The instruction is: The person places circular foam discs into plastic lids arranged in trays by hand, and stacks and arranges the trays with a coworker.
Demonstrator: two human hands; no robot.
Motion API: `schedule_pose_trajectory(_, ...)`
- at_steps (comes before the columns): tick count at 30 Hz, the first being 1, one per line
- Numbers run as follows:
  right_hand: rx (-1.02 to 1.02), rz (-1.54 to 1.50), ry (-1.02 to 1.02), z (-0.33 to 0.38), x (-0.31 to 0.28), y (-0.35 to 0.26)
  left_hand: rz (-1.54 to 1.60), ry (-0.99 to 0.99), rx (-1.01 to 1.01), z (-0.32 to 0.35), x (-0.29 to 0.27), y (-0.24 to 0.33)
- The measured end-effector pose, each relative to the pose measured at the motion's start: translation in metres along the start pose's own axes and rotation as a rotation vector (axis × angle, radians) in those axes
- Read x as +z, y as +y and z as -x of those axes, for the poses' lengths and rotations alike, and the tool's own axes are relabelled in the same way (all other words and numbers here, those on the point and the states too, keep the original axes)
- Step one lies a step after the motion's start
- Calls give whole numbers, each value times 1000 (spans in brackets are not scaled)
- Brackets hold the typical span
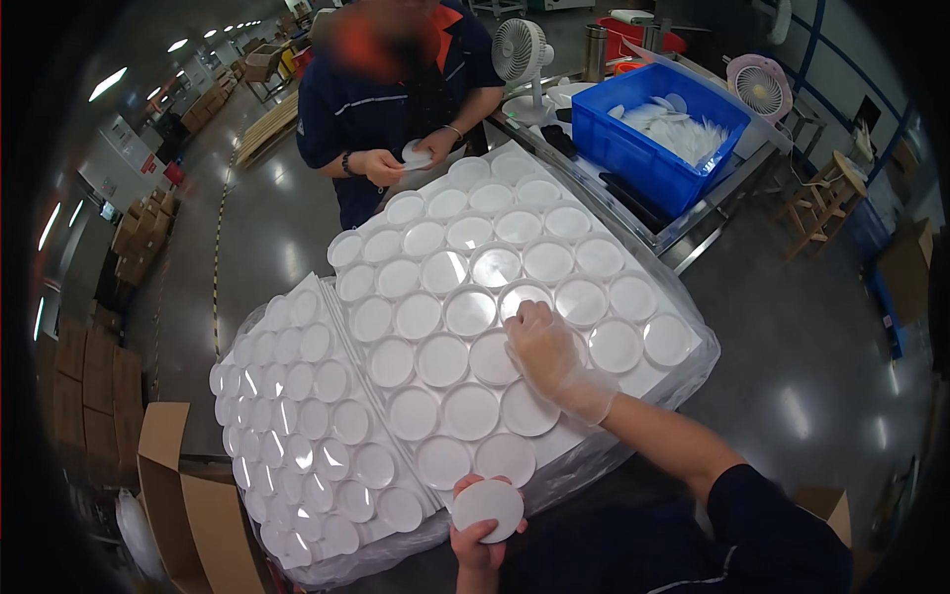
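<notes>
At the lower edge my left hand (475, 546) grips a white round disc (489, 511), thumb across its face. My right hand (546, 358), in a thin clear glove, reaches over the right part of the sheet. Its fingers are bent together at the shallow round dishes; whatever they hold is hidden. Rows of these clear-rimmed white dishes (469, 411) cover a white sheet (665, 388) on a plastic-wrapped stack. More dishes (349, 421) fill a second sheet on the left. One shiny dish (525, 297) lies right by my right fingertips.
Across the stack a co-worker (386, 99) holds a white disc (416, 154) in both hands. A blue bin (618, 144) of clear and white pieces stands on a metal table at the back right, near two fans (522, 51). Open cardboard boxes (213, 515) stand lower left; a wooden stool (829, 206) is right.
</notes>
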State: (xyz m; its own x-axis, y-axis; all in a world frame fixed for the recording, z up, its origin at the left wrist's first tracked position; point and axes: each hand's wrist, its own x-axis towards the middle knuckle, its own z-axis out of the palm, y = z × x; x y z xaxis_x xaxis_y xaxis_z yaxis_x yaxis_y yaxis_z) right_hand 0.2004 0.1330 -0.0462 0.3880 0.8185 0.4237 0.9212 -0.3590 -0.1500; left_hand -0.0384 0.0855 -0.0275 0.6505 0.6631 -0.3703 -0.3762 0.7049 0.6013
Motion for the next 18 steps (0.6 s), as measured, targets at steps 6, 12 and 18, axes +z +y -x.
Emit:
schedule_pose_trajectory(6,-526,-259,66,5,-4,-2,100,-1,26,-10,2,13)
schedule_pose_trajectory(12,-594,-333,-90,4,-7,11,92,-24,16,-16,-1,20)
schedule_pose_trajectory(18,-578,-332,-448,0,-7,16,99,12,-6,-17,5,22)
